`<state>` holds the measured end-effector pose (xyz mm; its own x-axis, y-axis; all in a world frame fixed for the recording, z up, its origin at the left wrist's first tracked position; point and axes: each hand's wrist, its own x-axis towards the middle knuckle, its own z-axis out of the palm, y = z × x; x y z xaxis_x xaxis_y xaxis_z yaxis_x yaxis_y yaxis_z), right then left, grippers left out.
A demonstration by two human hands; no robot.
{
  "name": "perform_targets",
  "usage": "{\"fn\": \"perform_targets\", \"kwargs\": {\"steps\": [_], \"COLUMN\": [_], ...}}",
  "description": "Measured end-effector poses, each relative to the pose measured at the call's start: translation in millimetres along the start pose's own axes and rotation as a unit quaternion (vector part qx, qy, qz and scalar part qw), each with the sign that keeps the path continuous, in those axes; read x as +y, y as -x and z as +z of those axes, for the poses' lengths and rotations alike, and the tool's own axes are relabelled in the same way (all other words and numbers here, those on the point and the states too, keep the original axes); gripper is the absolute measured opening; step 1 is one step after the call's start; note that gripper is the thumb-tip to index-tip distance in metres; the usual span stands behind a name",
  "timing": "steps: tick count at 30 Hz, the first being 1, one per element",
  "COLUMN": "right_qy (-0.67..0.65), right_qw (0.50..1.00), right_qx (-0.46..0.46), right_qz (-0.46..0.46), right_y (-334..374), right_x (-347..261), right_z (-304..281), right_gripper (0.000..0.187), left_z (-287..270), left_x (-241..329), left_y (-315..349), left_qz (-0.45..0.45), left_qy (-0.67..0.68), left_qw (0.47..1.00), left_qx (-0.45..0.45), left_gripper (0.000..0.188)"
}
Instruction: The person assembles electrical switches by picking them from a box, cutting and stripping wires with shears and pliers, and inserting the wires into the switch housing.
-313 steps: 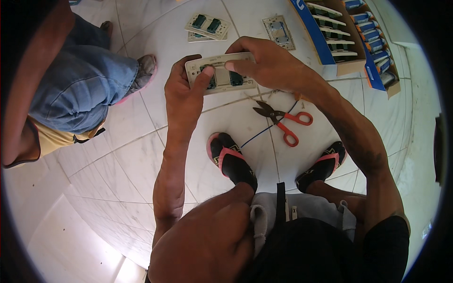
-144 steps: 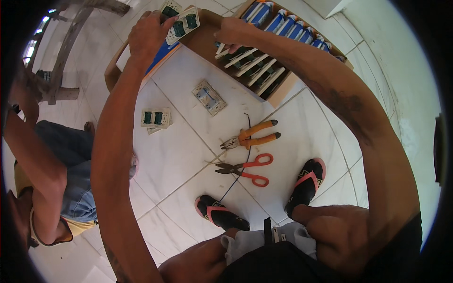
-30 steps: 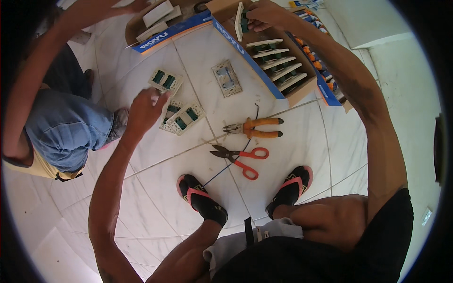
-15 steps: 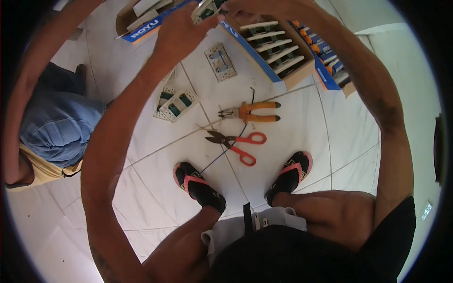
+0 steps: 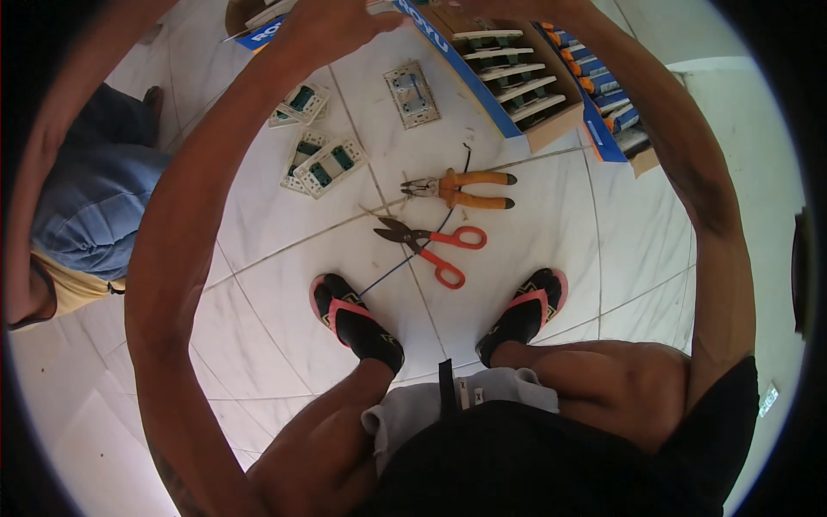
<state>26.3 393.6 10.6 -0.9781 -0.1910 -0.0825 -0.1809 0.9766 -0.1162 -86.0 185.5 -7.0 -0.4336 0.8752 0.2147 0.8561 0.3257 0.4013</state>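
My left hand point(image 5: 340, 30) reaches to the upper edge, beside the blue side of an open carton point(image 5: 469, 69). Its thumb is stretched out apart from the hand, and nothing shows against it; the other fingertips are cut off. At the top edge, my right hand point(image 5: 504, 7) is over the far end of this carton, its fingers mostly outside the picture. White wall plates with green backs point(image 5: 517, 73) stand in a row inside the carton. One plate with a blue insert point(image 5: 413, 95) lies on the floor below my hands. Several others point(image 5: 332, 168) lie in overlapping pairs to its left.
Orange-handled pliers point(image 5: 461, 188) and red-handled snips point(image 5: 431, 246) lie on the tiled floor, with a dark wire point(image 5: 388, 274) running under them. A second carton with orange-and-blue packs point(image 5: 594, 77) stands right; another carton point(image 5: 258, 34) is at upper left. A person in jeans point(image 5: 95, 211) is at left.
Both hands have moved slightly farther up. The wall plate seen between them before is no longer visible. The view has shifted a little, showing more of the plates at left.
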Motion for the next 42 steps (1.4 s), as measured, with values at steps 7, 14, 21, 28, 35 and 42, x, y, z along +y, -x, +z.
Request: {"fn": "perform_targets", "kwargs": {"steps": [7, 14, 21, 28, 35, 42], "right_qy": [0.022, 0.029, 0.041, 0.059, -0.029, 0.006], "right_qw": [0.999, 0.998, 0.998, 0.998, 0.97, 0.983], "right_qx": [-0.004, -0.039, -0.044, -0.03, -0.237, -0.179], "right_qz": [0.026, 0.026, 0.023, 0.015, -0.051, 0.034], "right_y": [0, 8, 5, 22, 96, 181], "right_x": [6, -1, -10, -29, -151, -182], "right_z": [21, 34, 47, 69, 118, 169], "right_gripper": [0.044, 0.039, 0.033, 0.029, 0.033, 0.09], "left_z": [-14, -29, -55, -61, 4, 69], "left_x": [-36, -29, -15, -2, 31, 35], "left_y": [89, 152, 201, 255, 308, 303], "left_qz": [-0.002, -0.064, -0.074, -0.131, -0.237, -0.251], "left_qy": [0.003, -0.013, -0.019, 0.054, 0.102, 0.1], "left_qw": [0.993, 0.961, 0.925, 0.928, 0.918, 0.933], "left_qx": [-0.12, -0.27, -0.371, -0.345, -0.301, -0.239], "left_gripper": [0.042, 0.035, 0.032, 0.027, 0.025, 0.021]}}
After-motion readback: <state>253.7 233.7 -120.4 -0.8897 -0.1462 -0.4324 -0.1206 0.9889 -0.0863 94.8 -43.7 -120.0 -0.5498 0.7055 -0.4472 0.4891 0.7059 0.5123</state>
